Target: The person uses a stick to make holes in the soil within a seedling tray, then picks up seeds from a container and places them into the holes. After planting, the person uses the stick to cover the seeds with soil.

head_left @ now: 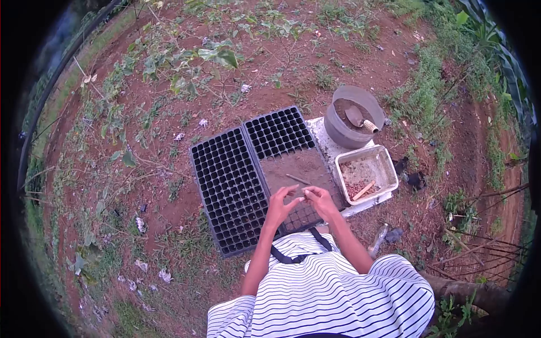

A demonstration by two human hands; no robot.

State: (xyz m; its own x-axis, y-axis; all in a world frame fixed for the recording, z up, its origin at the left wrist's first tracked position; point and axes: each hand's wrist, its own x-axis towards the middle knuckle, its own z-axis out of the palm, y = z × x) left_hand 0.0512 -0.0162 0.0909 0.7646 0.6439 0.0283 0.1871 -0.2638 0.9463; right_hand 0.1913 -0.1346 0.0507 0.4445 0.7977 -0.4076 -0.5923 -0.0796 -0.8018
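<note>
Hands are held together over the near end of the half-filled seed tray (279, 132)
The left hand (278, 207) is spread open; the right hand (321, 201) is curled, and whether anything is pinched cannot be told

Both arms in view, bare from above the elbow down, reaching forward from the body.

Left forearm (259, 256): runs nearly straight ahead, wrist roughly in line with it. Left grip (277, 206): loosely spread, fingers (288, 190) fanned and slightly curved, with the tips turned toward the other hand.

Right forearm (348, 239): angled inward, so the two forearms converge toward the wrists. Right grip (321, 201): fingers curled in, tips bunched near the thumb and pointing at the left fingertips.

The two grips sit just beside each other at about the same height, fingertips nearly meeting. Contact between them, or anything pinched there, is too small to tell.
</note>
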